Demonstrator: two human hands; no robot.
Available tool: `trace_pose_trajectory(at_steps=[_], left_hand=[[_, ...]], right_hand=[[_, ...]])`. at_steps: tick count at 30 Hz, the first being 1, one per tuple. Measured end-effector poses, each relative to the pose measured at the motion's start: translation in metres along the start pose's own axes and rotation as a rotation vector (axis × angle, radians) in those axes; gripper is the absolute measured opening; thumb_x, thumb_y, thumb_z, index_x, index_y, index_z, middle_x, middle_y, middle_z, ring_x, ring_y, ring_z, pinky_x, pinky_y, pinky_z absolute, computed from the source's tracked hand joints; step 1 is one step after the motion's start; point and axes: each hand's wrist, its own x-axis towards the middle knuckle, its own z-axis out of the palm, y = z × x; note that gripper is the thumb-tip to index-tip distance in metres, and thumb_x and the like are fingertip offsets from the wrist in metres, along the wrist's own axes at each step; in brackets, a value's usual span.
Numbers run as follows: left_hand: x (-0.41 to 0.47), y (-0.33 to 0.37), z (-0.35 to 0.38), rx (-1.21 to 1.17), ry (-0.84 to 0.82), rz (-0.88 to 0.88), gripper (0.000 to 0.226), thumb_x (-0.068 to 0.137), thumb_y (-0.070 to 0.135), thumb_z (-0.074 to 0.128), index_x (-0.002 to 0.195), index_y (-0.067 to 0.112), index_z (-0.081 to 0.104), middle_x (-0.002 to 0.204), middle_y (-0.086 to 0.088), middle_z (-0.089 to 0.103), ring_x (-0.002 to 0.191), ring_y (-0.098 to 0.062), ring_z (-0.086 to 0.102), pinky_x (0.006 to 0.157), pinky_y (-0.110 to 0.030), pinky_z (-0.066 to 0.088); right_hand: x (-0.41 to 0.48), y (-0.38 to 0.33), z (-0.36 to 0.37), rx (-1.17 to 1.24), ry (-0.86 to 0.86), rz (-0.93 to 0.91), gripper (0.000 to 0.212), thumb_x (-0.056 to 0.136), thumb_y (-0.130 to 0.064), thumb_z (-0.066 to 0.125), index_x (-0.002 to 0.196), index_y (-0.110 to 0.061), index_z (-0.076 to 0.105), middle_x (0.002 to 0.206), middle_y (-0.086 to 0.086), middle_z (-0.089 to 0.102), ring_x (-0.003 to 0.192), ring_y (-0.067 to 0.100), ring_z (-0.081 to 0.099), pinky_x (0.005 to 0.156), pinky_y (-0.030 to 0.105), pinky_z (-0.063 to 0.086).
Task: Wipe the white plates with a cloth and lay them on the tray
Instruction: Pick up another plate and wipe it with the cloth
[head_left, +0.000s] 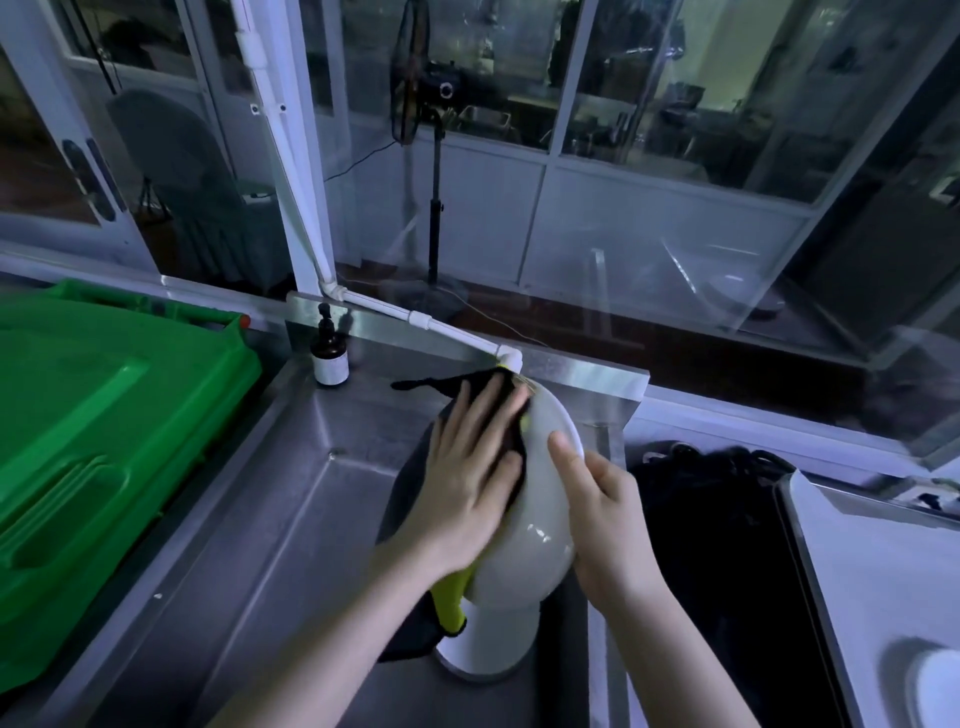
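We are counting three white plates (540, 499) (483, 649) (935, 686), one black-and-yellow cloth (447, 387), one metal tray (883, 582), one pump bottle (329, 353) and one green bin (104, 441).

Glossy white plate (540, 499), soft dark cloth (506, 415), brushed metal sink (291, 519), smooth green plastic bin lid (104, 415).

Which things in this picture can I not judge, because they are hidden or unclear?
Head view: the white plate in the sink is mostly under the held plate and the cloth; whether more lie below is hidden.
Head view: the tray carries a plate cut off by the lower right edge.
Head view: the bottle label is too small to read.
Head view: the right hand has its fingers behind the held plate.
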Motion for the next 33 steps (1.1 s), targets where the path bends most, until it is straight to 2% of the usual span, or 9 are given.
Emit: trace_pose_trajectory(at_steps=[2, 4, 9, 15, 18, 21, 25, 29, 33], left_hand=[[-0.008, 0.002, 0.009, 0.152, -0.024, 0.146, 0.053, 0.103, 0.038, 0.026, 0.155, 0.041, 0.015, 0.165, 0.013, 0.008, 0.153, -0.018, -0.001, 0.119, -0.06, 0.012], [-0.006, 0.0, 0.009, 0.178, -0.039, 0.195, 0.053, 0.104, 0.036, 0.028, 0.156, 0.036, 0.019, 0.165, 0.01, 0.012, 0.153, -0.02, 0.003, 0.116, -0.063, 0.017], [0.015, -0.014, -0.013, -0.095, -0.028, -0.09, 0.046, 0.102, 0.038, 0.029, 0.148, 0.041, 0.024, 0.161, 0.019, 0.017, 0.152, -0.01, 0.005, 0.12, -0.056, 0.013], [-0.001, 0.002, 0.004, 0.246, -0.142, 0.255, 0.053, 0.103, 0.034, 0.027, 0.156, 0.03, 0.023, 0.164, 0.016, 0.011, 0.153, -0.015, 0.004, 0.12, -0.056, 0.014], [0.014, -0.002, -0.003, 0.191, -0.121, 0.219, 0.052, 0.103, 0.032, 0.029, 0.154, 0.026, 0.029, 0.164, 0.012, 0.018, 0.152, -0.012, 0.01, 0.12, -0.051, 0.018], [0.025, -0.014, -0.016, 0.039, -0.028, 0.117, 0.048, 0.102, 0.023, 0.035, 0.15, 0.016, 0.033, 0.161, 0.001, 0.025, 0.151, -0.015, 0.017, 0.119, -0.05, 0.024], [0.007, -0.025, -0.018, -0.082, 0.007, -0.002, 0.052, 0.101, 0.017, 0.037, 0.151, 0.023, 0.025, 0.161, 0.011, 0.02, 0.152, -0.011, 0.008, 0.124, -0.042, 0.015], [-0.001, -0.02, -0.019, 0.025, -0.012, 0.022, 0.054, 0.101, 0.028, 0.026, 0.154, 0.028, 0.02, 0.163, 0.02, 0.012, 0.152, -0.008, 0.001, 0.124, -0.035, 0.005], [0.021, -0.005, -0.021, 0.284, -0.109, 0.213, 0.054, 0.102, 0.027, 0.026, 0.156, 0.021, 0.025, 0.163, 0.012, 0.017, 0.152, -0.01, 0.006, 0.123, -0.036, 0.008]], right_hand=[[0.002, -0.005, 0.006, 0.023, 0.026, 0.009, 0.071, 0.085, -0.058, 0.067, 0.092, 0.012, 0.058, 0.078, 0.015, 0.059, 0.076, 0.023, 0.051, 0.07, 0.041, 0.039], [0.001, -0.004, 0.008, 0.023, 0.022, 0.01, 0.078, 0.08, -0.059, 0.063, 0.092, 0.017, 0.052, 0.078, 0.012, 0.053, 0.078, 0.023, 0.046, 0.069, 0.04, 0.034], [-0.01, 0.007, -0.004, -0.103, -0.075, -0.011, 0.063, 0.089, -0.058, 0.059, 0.082, 0.004, 0.06, 0.068, 0.01, 0.059, 0.065, 0.019, 0.052, 0.058, 0.031, 0.039], [-0.002, 0.008, -0.008, 0.037, -0.022, 0.058, 0.038, 0.087, -0.043, 0.062, 0.07, -0.009, 0.069, 0.069, 0.009, 0.067, 0.066, 0.017, 0.061, 0.055, 0.023, 0.048], [0.002, 0.006, -0.009, 0.056, -0.022, 0.106, 0.037, 0.08, -0.046, 0.066, 0.064, -0.014, 0.073, 0.067, 0.01, 0.07, 0.063, 0.018, 0.065, 0.055, 0.025, 0.051], [0.005, -0.001, -0.018, 0.059, 0.036, 0.129, 0.054, 0.077, -0.054, 0.072, 0.082, 0.0, 0.074, 0.082, 0.021, 0.075, 0.07, 0.027, 0.071, 0.063, 0.034, 0.057], [0.008, -0.003, -0.038, 0.138, 0.128, 0.144, 0.045, 0.073, -0.057, 0.076, 0.071, -0.012, 0.075, 0.072, 0.012, 0.071, 0.063, 0.023, 0.067, 0.056, 0.03, 0.056], [0.009, -0.001, -0.042, 0.286, 0.112, 0.19, 0.038, 0.077, -0.048, 0.075, 0.08, -0.011, 0.081, 0.088, 0.014, 0.077, 0.076, 0.026, 0.075, 0.06, 0.031, 0.059], [0.01, 0.001, -0.027, 0.231, 0.052, 0.216, 0.044, 0.076, -0.044, 0.076, 0.091, -0.003, 0.079, 0.097, 0.021, 0.076, 0.085, 0.029, 0.075, 0.066, 0.029, 0.059]])
